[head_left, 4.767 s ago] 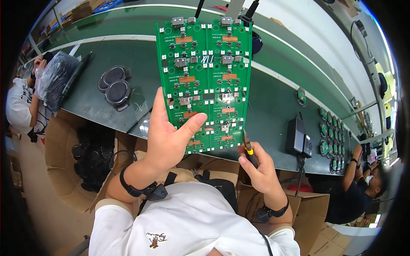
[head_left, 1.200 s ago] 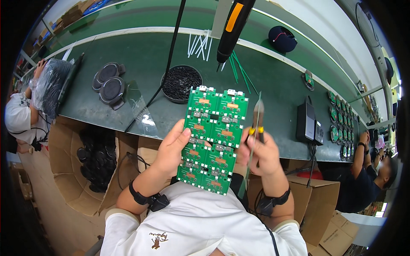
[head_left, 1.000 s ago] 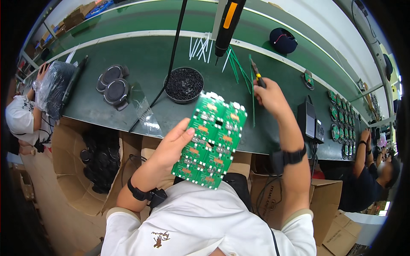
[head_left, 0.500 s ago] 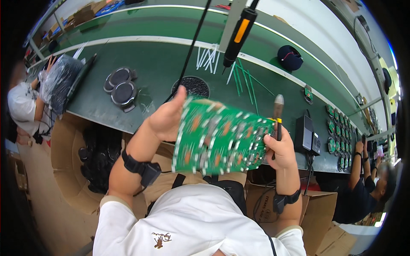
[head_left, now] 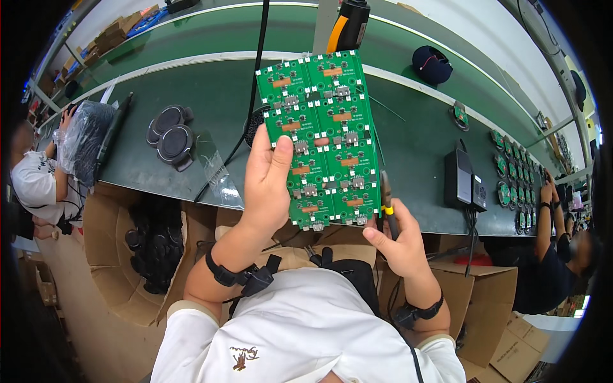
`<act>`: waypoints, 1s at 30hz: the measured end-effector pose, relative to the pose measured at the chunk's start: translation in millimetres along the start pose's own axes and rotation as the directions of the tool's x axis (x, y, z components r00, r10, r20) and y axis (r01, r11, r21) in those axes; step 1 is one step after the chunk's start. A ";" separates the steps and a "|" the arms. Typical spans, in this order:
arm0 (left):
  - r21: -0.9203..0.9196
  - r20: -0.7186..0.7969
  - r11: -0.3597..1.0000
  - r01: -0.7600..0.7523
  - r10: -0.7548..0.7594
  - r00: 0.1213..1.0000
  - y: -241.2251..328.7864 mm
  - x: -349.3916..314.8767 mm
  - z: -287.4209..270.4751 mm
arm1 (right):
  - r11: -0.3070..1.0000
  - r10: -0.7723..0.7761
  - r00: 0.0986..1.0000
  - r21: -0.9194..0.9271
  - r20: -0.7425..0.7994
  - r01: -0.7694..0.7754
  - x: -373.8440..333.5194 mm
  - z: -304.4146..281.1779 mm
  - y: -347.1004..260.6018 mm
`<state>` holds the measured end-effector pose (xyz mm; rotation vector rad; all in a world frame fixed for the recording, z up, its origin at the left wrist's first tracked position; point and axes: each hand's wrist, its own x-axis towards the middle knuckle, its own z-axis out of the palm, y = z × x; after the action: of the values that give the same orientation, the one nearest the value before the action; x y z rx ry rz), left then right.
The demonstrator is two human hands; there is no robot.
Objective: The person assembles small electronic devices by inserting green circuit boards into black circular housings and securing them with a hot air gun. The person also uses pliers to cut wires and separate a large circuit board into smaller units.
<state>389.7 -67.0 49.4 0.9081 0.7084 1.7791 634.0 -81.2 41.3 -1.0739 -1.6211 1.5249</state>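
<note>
Over the table's [head_left: 418,159] near edge: green circuit-board panel [head_left: 327,167], held up, part-covered face to camera, leaning slightly left at far end.
Left hand [head_left: 265,185]: gripping panel at left long edge, thumb on front face, other fingers mostly hidden behind.
Right hand [head_left: 402,246]: closed round yellow-and-black pliers [head_left: 388,210], just right of panel's near right corner; can't tell if fingers touch panel.
Pliers: tips pointing far, right beside panel's right edge; contact unclear.
Panel vs hands: between both, right of left hand, left of right hand, mostly extending far of them.
Table left: two round black devices [head_left: 171,135], overlapping.
Table right: black box [head_left: 461,182], rows of small round boards [head_left: 509,171] farther right.
Near left: carton [head_left: 112,274] with black parts.
</note>
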 end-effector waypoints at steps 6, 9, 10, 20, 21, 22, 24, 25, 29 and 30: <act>0.036 0.051 0.999 -0.031 0.029 0.998 -1.4 3.2 -2.8 | 0.992 0.053 0.998 -0.118 0.031 -0.049 -13.0 -6.1 -6.9; 0.051 0.051 0.998 -0.027 0.024 0.998 -1.6 2.2 0.0 | 0.992 0.056 0.998 -0.115 0.014 -0.054 -15.5 -7.0 -6.9; 0.054 0.045 0.998 -0.022 0.020 0.999 -1.7 1.9 0.6 | 0.989 0.070 0.998 -0.129 0.008 -0.068 -16.2 -7.3 -6.4; 0.340 0.034 0.938 -0.072 0.064 0.997 -17.4 -1.1 -15.6 | 0.898 0.109 0.969 0.397 0.221 -0.191 -18.7 -3.5 20.7; 0.251 0.022 0.968 -0.026 0.021 1.000 -23.1 0.6 -14.7 | 0.827 0.072 0.951 0.515 0.302 -0.226 -17.9 -2.8 24.9; 0.160 0.015 0.987 0.020 -0.023 1.000 -27.5 1.3 -14.4 | 0.738 0.022 0.927 0.619 0.374 -0.267 -16.3 -1.0 28.8; 0.162 -0.014 0.986 0.044 -0.042 0.999 -31.9 1.0 -15.8 | 0.626 -0.045 0.901 0.716 0.431 -0.311 -15.5 5.2 30.0; 0.164 -0.027 0.985 0.055 -0.051 0.998 -32.8 1.1 -16.2 | 0.770 0.000 0.932 0.594 0.362 -0.231 -15.4 4.9 29.0; 0.315 0.058 0.948 -0.037 0.019 0.998 -25.2 -1.2 -22.9 | 0.988 0.059 0.993 0.135 0.102 -0.073 -10.8 0.2 19.8; 0.366 0.070 0.928 -0.064 0.041 0.997 -22.3 -3.3 -20.2 | 0.997 0.025 0.998 0.073 0.060 -0.030 -7.8 -0.5 17.4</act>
<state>384.8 -63.5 19.8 1.2363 1.0083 1.6845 640.1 -88.2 24.7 -1.0242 -1.5827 1.6352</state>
